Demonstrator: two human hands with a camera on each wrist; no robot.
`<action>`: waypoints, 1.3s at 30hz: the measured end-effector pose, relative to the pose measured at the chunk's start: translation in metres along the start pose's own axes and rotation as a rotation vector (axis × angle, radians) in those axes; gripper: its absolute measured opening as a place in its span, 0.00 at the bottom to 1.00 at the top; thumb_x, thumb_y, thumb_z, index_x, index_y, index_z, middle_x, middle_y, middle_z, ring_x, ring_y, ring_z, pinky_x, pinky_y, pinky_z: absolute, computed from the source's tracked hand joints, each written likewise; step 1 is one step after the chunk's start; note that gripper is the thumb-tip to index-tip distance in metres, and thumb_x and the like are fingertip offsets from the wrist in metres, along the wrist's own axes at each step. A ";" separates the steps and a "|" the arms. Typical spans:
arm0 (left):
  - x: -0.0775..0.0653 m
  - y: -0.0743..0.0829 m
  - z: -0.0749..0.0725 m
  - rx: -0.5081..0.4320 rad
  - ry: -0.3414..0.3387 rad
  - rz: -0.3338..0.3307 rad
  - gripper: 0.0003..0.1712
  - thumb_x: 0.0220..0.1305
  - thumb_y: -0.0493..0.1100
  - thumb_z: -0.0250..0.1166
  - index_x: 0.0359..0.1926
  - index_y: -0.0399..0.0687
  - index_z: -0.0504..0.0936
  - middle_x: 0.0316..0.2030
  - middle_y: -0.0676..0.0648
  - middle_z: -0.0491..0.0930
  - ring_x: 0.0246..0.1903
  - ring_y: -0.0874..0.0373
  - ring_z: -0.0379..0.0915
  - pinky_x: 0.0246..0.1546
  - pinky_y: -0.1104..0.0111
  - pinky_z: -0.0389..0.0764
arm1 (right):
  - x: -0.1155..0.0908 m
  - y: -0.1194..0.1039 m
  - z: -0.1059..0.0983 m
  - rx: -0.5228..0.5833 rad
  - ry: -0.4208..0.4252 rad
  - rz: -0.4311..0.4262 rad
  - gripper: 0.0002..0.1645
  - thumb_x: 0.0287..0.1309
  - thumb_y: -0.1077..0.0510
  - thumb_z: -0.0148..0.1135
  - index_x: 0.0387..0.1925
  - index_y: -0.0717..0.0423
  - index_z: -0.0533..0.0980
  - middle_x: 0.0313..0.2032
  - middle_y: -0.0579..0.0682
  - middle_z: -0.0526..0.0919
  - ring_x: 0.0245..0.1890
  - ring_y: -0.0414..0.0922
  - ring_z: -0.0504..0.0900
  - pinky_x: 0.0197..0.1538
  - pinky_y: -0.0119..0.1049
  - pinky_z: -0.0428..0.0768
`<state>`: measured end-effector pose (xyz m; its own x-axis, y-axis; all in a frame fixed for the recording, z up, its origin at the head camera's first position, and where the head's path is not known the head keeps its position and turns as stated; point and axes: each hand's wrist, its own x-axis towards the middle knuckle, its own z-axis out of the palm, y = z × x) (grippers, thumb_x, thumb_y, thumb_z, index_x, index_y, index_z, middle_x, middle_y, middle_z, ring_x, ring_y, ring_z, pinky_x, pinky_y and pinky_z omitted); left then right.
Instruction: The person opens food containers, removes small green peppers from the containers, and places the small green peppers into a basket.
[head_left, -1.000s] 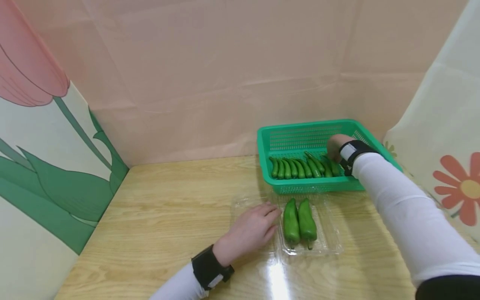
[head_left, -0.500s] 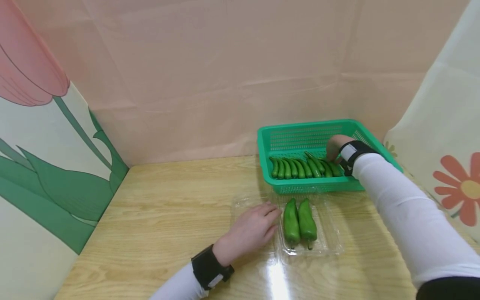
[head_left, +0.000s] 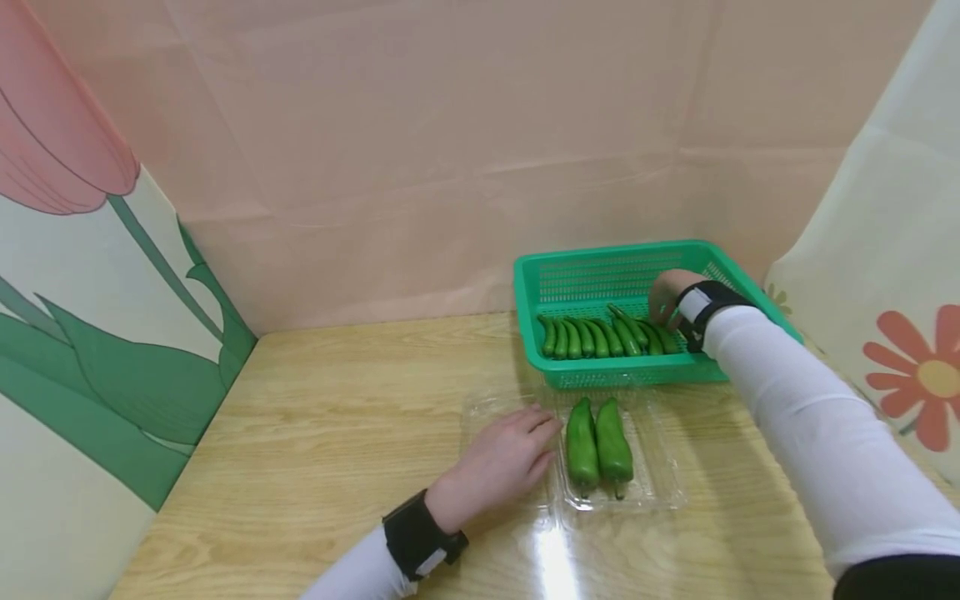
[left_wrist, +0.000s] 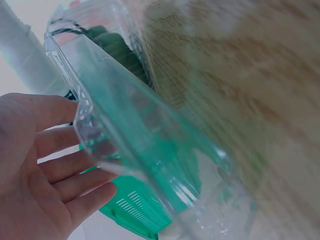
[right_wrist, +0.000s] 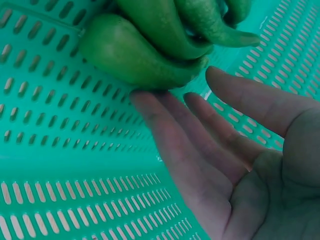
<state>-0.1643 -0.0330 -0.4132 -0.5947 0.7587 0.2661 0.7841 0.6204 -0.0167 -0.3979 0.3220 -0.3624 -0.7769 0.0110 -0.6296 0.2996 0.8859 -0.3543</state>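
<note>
Two large green peppers (head_left: 582,450) lie side by side in a clear plastic clamshell box (head_left: 656,483). My left hand (head_left: 506,458) rests at the lid side of this box, over its middle. The left wrist view shows its fingers (left_wrist: 75,165) spread and loosely extended against the clear plastic lid (left_wrist: 150,130). My right hand (head_left: 667,296) reaches into a green basket (head_left: 577,371), beside a row of smaller green peppers (head_left: 600,337). Up close, its fingertips touch the underside of the outermost pepper (right_wrist: 125,55), and the thumb is near the stem end, apart from it.
The basket stands at the back right against the pink cloth backdrop (head_left: 450,167). A flowered cloth (head_left: 885,250) borders the right side and a tulip-print cloth (head_left: 112,367) the left. Wooden tabletop (head_left: 337,400) extends left of the box.
My right hand has shifted slightly left in the basket, toward the end of the pepper row. The left hand and the box stay where they were.
</note>
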 end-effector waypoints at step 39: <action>0.000 -0.004 0.000 -0.008 -0.021 -0.016 0.26 0.67 0.51 0.56 0.63 0.46 0.71 0.61 0.44 0.73 0.63 0.50 0.67 0.66 0.62 0.68 | -0.137 -0.060 0.009 -0.088 0.360 -0.466 0.24 0.65 0.51 0.55 0.49 0.70 0.75 0.30 0.50 0.86 0.28 0.42 0.85 0.33 0.39 0.85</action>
<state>-0.1671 -0.0357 -0.4131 -0.6103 0.7529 0.2462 0.7760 0.6307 -0.0052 -0.3040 0.2630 -0.2610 -0.9590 -0.2455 -0.1416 -0.1534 0.8699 -0.4688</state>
